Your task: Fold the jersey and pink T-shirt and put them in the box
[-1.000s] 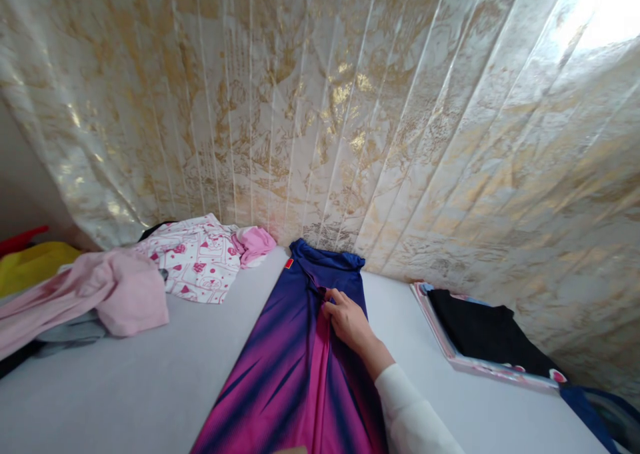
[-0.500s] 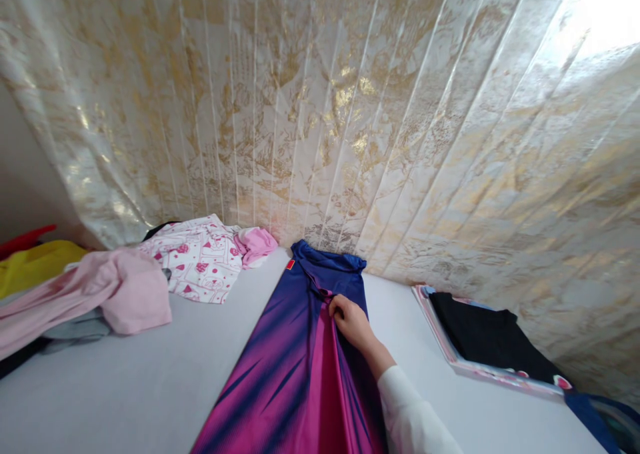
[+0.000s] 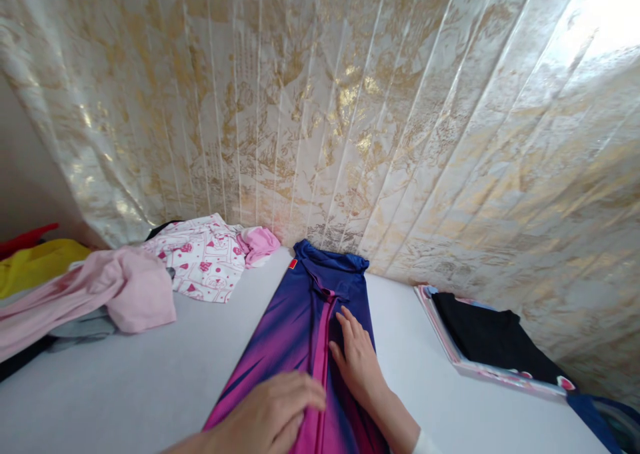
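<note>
A shiny blue, purple and magenta garment (image 3: 280, 321) is laid out lengthwise, folded into a long strip, with a small red label near its far end. A bright pink band runs down its middle. My right hand (image 3: 357, 361) rests on the garment's right half, fingers spread beside the band, holding nothing. Lower down, my left hand (image 3: 280, 404) is over the band, slightly blurred, its fingers stretched to the right and the thumb apart from them. Nothing shows in its grasp.
On the left lie a pink garment (image 3: 135, 291), a white printed garment (image 3: 205, 261) and a yellow cloth (image 3: 40, 264). At right is a stack of folded clothes with a black garment (image 3: 495, 337) on top. A gold-patterned curtain (image 3: 310, 107) hangs behind the white surface (image 3: 165, 381).
My right hand has let go of the pink band's top and opened flat on the garment. My left hand has come in from below. The gap beside the band has narrowed.
</note>
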Demonstrator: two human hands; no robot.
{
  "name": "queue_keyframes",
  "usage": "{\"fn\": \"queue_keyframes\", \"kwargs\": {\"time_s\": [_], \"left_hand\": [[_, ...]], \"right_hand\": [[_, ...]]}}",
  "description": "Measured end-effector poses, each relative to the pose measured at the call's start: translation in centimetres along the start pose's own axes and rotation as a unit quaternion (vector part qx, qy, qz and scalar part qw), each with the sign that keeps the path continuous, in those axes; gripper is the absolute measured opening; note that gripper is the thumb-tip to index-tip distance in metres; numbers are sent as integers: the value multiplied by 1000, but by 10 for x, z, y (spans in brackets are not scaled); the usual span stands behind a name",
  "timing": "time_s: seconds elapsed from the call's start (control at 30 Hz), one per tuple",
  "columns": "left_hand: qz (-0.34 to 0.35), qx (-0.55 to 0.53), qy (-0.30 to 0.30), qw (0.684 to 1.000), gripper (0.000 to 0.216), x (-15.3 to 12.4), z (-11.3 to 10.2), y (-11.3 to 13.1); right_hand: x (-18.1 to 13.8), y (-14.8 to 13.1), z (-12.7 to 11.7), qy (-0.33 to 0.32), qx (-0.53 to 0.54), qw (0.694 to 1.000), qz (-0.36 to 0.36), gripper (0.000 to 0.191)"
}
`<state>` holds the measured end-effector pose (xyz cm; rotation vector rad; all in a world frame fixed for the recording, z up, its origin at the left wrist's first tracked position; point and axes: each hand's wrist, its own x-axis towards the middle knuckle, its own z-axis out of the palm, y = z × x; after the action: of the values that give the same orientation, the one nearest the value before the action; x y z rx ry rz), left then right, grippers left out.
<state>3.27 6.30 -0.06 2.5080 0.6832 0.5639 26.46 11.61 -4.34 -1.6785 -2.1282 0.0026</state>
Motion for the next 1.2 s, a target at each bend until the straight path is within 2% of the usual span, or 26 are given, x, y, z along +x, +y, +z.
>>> {"fn": "queue_keyframes", "kwargs": {"time_s": [0.03,0.13,0.2,0.3,0.43,0.53,0.63,0.8,0.87,0.93,1.0,1.1,1.2], "left_hand": [[-35,34,20,999,41,13,-2,-11],[-87,120,-7,989,52,49,-1,-41],[-97,152,-34,983,53,64,5,-57],[-83,174,-44,980,55,71,13,-70],[-85,179,-36,980,54,68,14,-70],[-87,173,-40,980,57,61,12,-64],[-74,168,-45,982,57,51,11,-58],[-62,159,-58,984,53,45,15,-46],[-34,145,-72,986,52,48,17,-40],[-11,130,-83,988,52,53,20,-34],[2,118,-91,989,55,59,22,-28],[14,103,-109,989,58,68,26,-22],[23,98,-128,987,61,73,29,-21]], "right_hand": [[-7,-1,4,-5,-17,1000,10,51],[-19,-5,11,-38,-45,998,17,51],[-20,-8,11,-53,-51,997,16,53],[-15,-10,6,-63,-56,996,18,57],[-6,-8,-2,-87,-59,994,29,56],[-11,-8,-6,-86,-47,995,31,55],[-39,-13,1,-67,-29,997,-10,60],[-103,-18,27,-51,1,995,-86,79],[-114,-9,25,-51,13,994,-97,75],[-110,6,12,-51,13,995,-83,61],[-91,23,-7,-43,-1,998,-39,48],[-49,43,-27,-68,-36,997,-4,47],[-13,49,-25,-99,-85,991,8,49]]}}
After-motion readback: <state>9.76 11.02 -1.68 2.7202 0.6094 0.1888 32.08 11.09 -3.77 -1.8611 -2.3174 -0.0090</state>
